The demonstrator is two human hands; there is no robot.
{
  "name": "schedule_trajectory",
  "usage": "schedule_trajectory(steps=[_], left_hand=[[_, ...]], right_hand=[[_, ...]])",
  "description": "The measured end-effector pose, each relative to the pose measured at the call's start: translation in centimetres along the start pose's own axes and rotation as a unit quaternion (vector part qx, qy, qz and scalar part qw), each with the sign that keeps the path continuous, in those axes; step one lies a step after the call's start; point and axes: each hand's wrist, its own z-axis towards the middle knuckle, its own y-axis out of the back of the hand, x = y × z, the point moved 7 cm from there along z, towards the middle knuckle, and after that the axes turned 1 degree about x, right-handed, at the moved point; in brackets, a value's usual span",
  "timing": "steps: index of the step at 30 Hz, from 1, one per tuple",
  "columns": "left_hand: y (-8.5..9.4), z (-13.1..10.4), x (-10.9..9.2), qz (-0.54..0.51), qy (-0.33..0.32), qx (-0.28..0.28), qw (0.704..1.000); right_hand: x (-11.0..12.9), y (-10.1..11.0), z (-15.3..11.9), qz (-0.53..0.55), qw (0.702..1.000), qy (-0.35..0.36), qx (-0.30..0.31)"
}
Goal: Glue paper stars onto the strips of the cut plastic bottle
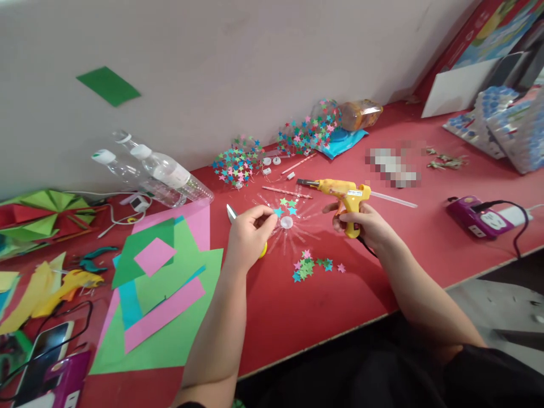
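Note:
In my right hand [363, 222] is a yellow hot glue gun [340, 190], its nozzle pointing left and a clear glue stick [393, 199] out of its back. My left hand [251, 233] is closed in a pinch; what its fingertips hold is too small to make out. Beside them lies a clear plastic piece cut into thin strips [287, 222], fanned out round a whitish middle. A few green and blue stars [291, 210] sit at its strips by my left fingertips. Loose paper stars [305, 266] lie nearer me. Scissors [231, 213] are partly hidden under my left hand.
Star-covered clear shapes [238, 161] stand by the wall, with striped sticks [287, 192] in front. Paper sheets [170, 283] and plastic bottles [170, 175] are on the left. A purple power strip [480, 218] lies right on the red table [272, 334].

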Motion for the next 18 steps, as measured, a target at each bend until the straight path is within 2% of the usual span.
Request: schedule_trajectory(steps=[6, 12, 18], left_hand=[[-0.9, 0.0, 0.5, 0.011, -0.005, 0.007, 1.000], [-1.1, 0.0, 0.5, 0.019, -0.007, -0.003, 1.000], [-1.1, -0.1, 0.4, 0.023, -0.011, -0.005, 1.000]], right_hand=[[-0.5, -2.1, -0.9, -0.056, 0.994, 0.026, 0.084], [-0.4, -3.5, -1.3, -0.110, 0.988, 0.078, 0.072], [-1.1, -3.7, -1.4, -0.124, 0.990, 0.041, 0.050]])
